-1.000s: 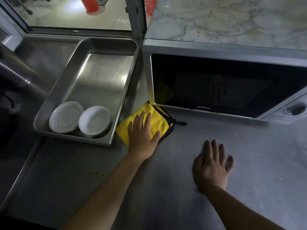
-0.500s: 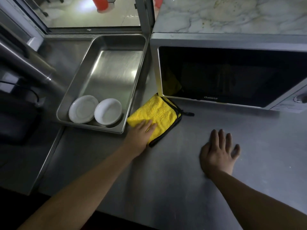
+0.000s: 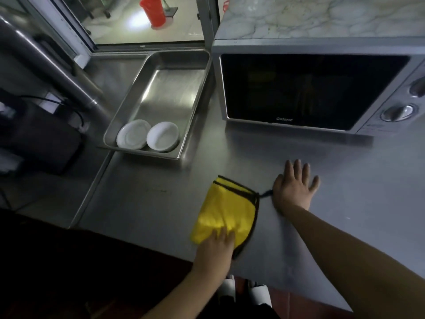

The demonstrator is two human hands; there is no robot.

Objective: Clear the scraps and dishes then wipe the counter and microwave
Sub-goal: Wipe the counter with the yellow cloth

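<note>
Pressing down on the yellow cloth [image 3: 226,212], left hand [image 3: 215,248] lies flat with straight fingers on the cloth's near end, close to the counter's near edge. Cloth is crumpled under the fingers, dark trim along its right side, a small dark loop at its far right corner just beside the right hand [image 3: 293,188]. Right hand is spread, palm down on the bare counter [image 3: 345,203], fingers pointing toward the microwave [image 3: 310,88], holding nothing. Microwave sits at the counter's far edge, door closed, two knobs on its right panel. Metal tray [image 3: 197,93] stands just left of the microwave, overhanging the counter's left edge at its near left corner. Two white dishes lie side by side at the tray's near end: plate [image 3: 132,137] on the left, bowl [image 3: 162,136] on the right, rims touching or nearly so. Red bucket [image 3: 153,10] on the floor beyond the window.
</note>
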